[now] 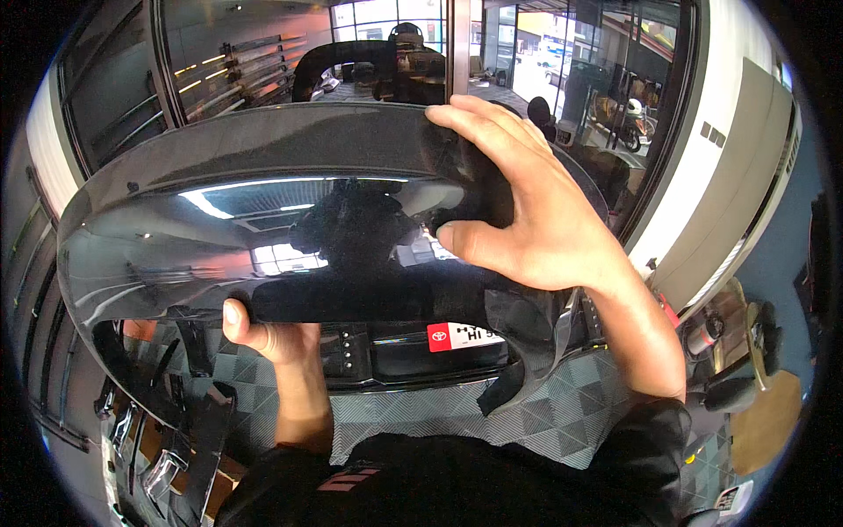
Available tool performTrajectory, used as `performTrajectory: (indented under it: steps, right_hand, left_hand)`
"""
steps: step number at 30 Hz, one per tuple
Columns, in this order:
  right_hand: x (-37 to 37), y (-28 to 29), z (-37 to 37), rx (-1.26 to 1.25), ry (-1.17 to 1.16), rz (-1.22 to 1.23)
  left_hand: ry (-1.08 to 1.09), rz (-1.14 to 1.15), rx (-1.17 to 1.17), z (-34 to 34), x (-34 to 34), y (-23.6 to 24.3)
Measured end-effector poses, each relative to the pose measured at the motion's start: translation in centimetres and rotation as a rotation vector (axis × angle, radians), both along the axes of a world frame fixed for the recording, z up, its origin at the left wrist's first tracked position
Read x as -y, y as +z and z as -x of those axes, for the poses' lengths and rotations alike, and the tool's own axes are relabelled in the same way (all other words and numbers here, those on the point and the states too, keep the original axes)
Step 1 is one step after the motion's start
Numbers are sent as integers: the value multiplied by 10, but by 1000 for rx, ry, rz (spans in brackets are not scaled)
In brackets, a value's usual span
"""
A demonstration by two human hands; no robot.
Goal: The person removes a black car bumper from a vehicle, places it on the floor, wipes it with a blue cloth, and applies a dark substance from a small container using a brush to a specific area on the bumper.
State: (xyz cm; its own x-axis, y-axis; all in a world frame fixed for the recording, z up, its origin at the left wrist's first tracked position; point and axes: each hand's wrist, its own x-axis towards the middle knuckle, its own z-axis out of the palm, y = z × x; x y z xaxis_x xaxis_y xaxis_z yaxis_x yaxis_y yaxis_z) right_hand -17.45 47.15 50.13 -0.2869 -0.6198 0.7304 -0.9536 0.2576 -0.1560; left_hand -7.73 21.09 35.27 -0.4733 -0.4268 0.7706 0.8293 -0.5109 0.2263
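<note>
A large, glossy black car body panel [167, 237], curved and bumper-like, spans the view before my chest. Its shiny face mirrors windows and a dark figure. My left hand [277, 338] holds the lower edge, thumb up against the face; the other fingers are hidden behind the panel. Across the upper right lies my right hand [536, 211], its fingers over the top edge and its thumb on the glossy face. A narrower black arm of the panel [536, 351] curves down at the right.
Below and behind the panel is a dark part with a red and white plate [452, 335]. Grey patterned tiles [386, 417] cover the floor. Loose black and chrome parts [167, 470] crowd the lower left. Glass [571, 70] stands ahead; a motorcycle [628, 132] shows in it.
</note>
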Motion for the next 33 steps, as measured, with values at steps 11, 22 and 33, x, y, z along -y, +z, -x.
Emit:
performTrajectory:
  steps: [11,22,33]
  right_hand:
    - [-3,12,-9,-69,-64,-37]
    - [-13,8,-11,-67,-70,-22]
    - [-15,5,-17,-43,-50,-8]
  left_hand:
    - [0,-59,-49,-1,-13,0]
    - [-9,-53,-73,6,-25,-2]
    - [14,-114,-21,6,-30,-1]
